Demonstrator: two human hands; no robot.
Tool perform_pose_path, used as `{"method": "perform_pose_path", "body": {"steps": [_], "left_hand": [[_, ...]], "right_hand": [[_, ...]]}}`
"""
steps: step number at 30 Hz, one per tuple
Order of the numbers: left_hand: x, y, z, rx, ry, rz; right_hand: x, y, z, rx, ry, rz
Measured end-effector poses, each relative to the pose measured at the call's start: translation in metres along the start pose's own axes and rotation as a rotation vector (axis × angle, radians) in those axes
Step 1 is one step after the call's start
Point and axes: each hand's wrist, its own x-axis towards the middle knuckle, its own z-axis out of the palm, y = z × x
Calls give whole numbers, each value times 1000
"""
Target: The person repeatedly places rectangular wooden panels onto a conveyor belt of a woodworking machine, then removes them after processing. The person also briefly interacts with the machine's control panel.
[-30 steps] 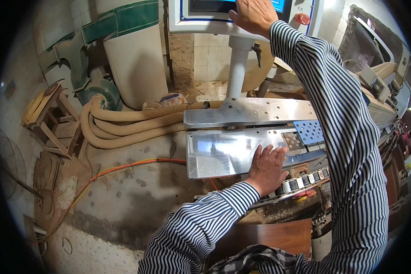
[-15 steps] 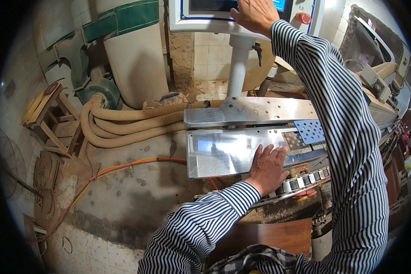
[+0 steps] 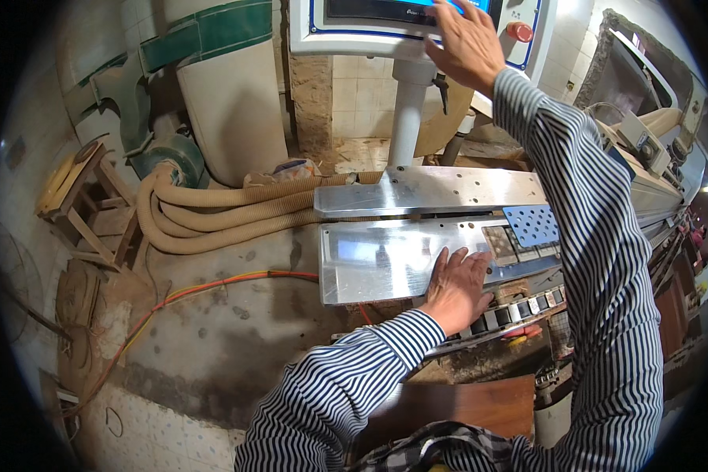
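My left hand (image 3: 458, 289) lies flat with fingers stretched on the shiny metal plate (image 3: 370, 263) of a machine, close to the cut-out at its right. Up at the top, my right hand (image 3: 470, 43) is raised in front of the control panel (image 3: 370, 35), fingers apart over the right part of its screen (image 3: 377, 9). Whether a fingertip touches the screen I cannot tell. A red push button (image 3: 519, 31) sits right of that hand. Beside the left hand, a blue perforated plate (image 3: 531, 226) and a chain conveyor (image 3: 519, 315) belong to the machine.
Ribbed tan hoses (image 3: 236, 228) run from a green blower (image 3: 169, 161) to the machine. Orange and yellow cables (image 3: 204, 285) cross the floor. A wooden stool (image 3: 94, 204) stands at left. Near my body is a brown wooden board (image 3: 456, 405). A grey post (image 3: 409, 118) carries the panel.
My right hand has shifted right and a little down across the panel, its fingers more spread, uncovering more of the screen. The left hand stays on the metal plate.
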Motion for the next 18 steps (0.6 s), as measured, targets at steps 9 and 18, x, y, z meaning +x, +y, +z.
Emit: {"method": "perform_pose_path", "body": {"steps": [9,18], "left_hand": [[4,6,-12,-70,-24,-78],[3,2,-5,-14,-7,-55]], "right_hand": [[-57,44,15,-149,65,31],[-42,50,24,-144,64,56]]}}
